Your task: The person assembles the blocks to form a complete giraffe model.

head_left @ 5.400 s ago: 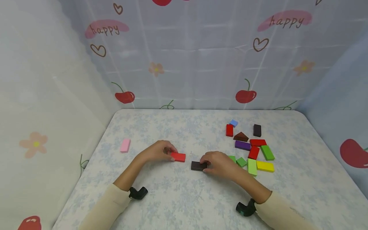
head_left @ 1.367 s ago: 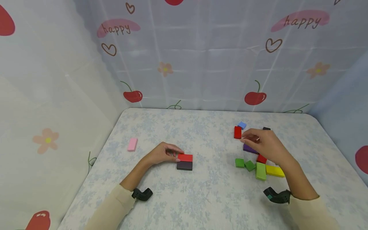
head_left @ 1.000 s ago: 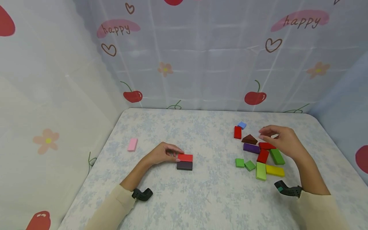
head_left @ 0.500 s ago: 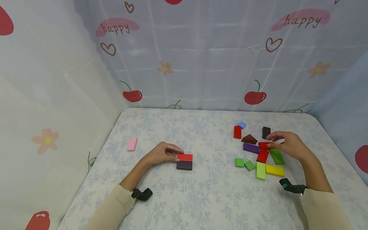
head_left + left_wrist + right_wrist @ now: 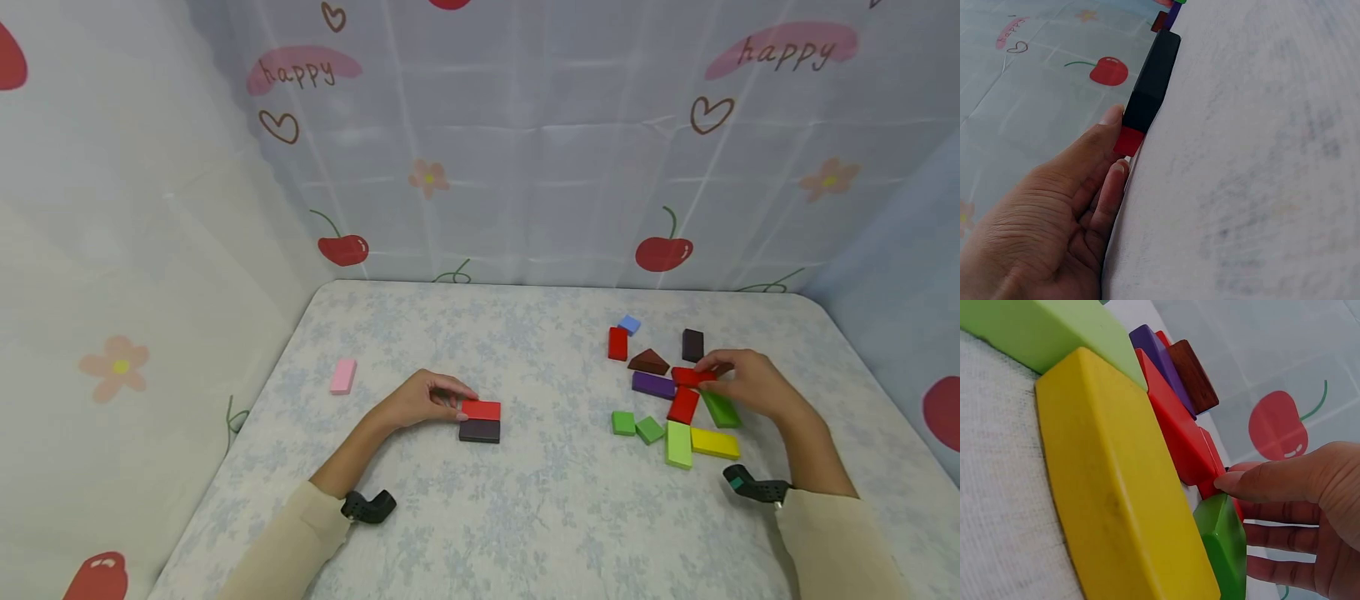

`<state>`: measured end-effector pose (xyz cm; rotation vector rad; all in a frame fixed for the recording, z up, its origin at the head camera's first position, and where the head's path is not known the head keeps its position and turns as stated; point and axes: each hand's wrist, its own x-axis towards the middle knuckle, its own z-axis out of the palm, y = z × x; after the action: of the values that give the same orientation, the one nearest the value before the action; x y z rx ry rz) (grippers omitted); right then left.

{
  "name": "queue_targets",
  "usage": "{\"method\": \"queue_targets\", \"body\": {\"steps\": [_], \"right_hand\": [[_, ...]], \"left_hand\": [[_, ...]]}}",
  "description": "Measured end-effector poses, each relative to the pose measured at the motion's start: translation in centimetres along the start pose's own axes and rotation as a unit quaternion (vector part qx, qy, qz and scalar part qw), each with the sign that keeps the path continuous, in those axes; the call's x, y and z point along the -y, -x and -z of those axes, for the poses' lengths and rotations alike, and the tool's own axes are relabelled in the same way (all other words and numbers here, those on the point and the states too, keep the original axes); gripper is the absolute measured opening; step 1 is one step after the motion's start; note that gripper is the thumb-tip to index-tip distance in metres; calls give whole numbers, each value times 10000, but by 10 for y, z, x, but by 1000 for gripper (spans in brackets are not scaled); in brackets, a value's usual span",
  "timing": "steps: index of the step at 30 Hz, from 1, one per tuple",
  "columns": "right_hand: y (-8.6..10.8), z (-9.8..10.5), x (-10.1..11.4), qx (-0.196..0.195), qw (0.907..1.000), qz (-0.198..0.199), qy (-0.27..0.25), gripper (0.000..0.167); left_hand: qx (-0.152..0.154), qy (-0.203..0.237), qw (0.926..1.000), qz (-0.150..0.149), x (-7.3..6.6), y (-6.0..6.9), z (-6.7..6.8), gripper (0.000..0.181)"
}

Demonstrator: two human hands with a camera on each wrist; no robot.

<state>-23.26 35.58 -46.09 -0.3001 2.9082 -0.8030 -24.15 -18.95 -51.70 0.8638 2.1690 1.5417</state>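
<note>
Left of the table's middle, my left hand (image 5: 422, 402) pinches the left end of a red block (image 5: 482, 409) between thumb and fingers. A black block (image 5: 479, 431) lies flat against that red block's near side; the left wrist view shows the black block (image 5: 1150, 81) beside the thumb. At the right-hand cluster, my right hand (image 5: 753, 385) grips another red block (image 5: 685, 377), thumb on the near side and fingers on the far side. This block borders a purple block (image 5: 654, 385), a second red block (image 5: 683, 407) and a green block (image 5: 722, 409).
Around the cluster lie a brown triangular block (image 5: 648, 362), a black block (image 5: 693, 345), a red block (image 5: 617, 343), a blue block (image 5: 629, 325), a yellow block (image 5: 715, 443), a light green block (image 5: 678, 445) and small green blocks (image 5: 623, 422). A pink block (image 5: 342, 377) lies far left.
The right hand let go of the black block, which now lies against the left red block. It then moved right over the cluster and came down onto a red block there.
</note>
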Motion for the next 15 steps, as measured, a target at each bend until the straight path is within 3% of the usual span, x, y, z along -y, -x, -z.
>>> {"method": "queue_targets", "body": {"steps": [15], "right_hand": [[-2, -3, 11, 38, 9993, -258, 262, 21]], "left_hand": [[-38, -49, 10000, 70, -2, 0, -1, 32]]}}
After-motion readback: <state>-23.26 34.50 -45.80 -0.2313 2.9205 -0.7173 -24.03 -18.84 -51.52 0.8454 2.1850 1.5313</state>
